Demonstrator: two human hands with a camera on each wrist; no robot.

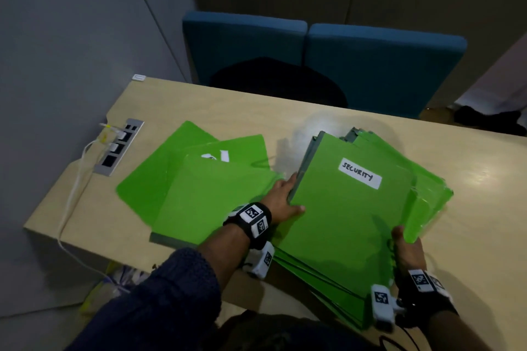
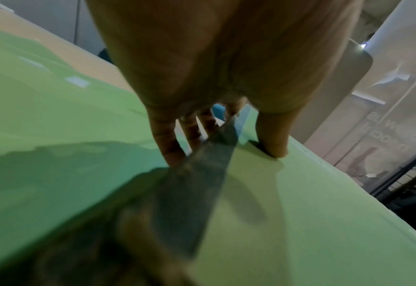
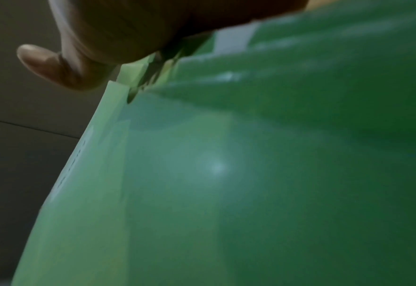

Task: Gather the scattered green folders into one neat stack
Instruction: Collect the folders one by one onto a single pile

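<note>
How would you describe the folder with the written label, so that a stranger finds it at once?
Start at the wooden table and look right, where both hands hold a pile of green folders. The labelled folder lies on top of that pile. Unlike the folders around it, it shows a white label reading SECURITY.
</note>
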